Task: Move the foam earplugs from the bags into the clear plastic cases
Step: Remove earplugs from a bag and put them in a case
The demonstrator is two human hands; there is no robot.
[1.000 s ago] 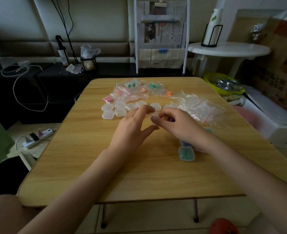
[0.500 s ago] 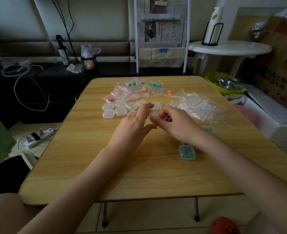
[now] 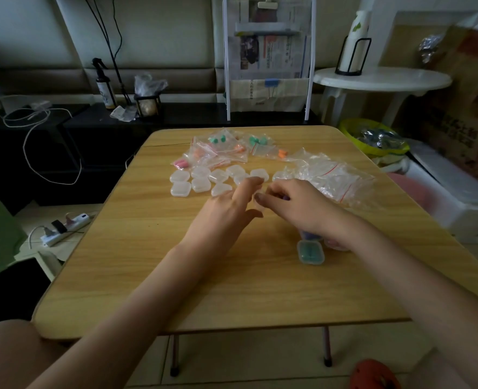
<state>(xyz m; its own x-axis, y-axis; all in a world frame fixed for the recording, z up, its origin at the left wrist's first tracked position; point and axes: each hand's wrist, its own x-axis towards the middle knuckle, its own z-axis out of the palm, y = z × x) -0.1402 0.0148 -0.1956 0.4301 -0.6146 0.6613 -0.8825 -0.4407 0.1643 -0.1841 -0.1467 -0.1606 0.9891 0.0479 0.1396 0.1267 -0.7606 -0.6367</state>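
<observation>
1. Step, as I read it: mid-fill. Both hands meet over the wooden tabletop (image 3: 148,248), apparently working one small clear case between the fingertips; the case itself is mostly hidden.
2. Left hand (image 3: 226,211): fingers extended and loosely spread, tips reaching the right hand's fingertips. Can't tell if it grips anything.
3. Right hand (image 3: 297,206): fingers curled inward, a bit of purple showing at the fingers, probably a foam earplug. Grip not clearly resolved.
4. Empty clear plastic cases (image 3: 201,179): cluster just beyond the left hand's fingertips, lids shut.
5. Small zip bags with coloured foam earplugs (image 3: 218,150): beyond the cases, well past both hands; green, orange and pink plugs visible inside.
6. Pile of emptied-looking clear zip bags (image 3: 330,178): just beyond and outboard of the right hand.
7. Filled case holding teal earplugs (image 3: 311,251): under the right wrist, near side; another case is partly hidden by the wrist.
8. Next move likely needs: seat the plug, snap the lid, park it with the teal case, then reach for a fresh bag.
</observation>
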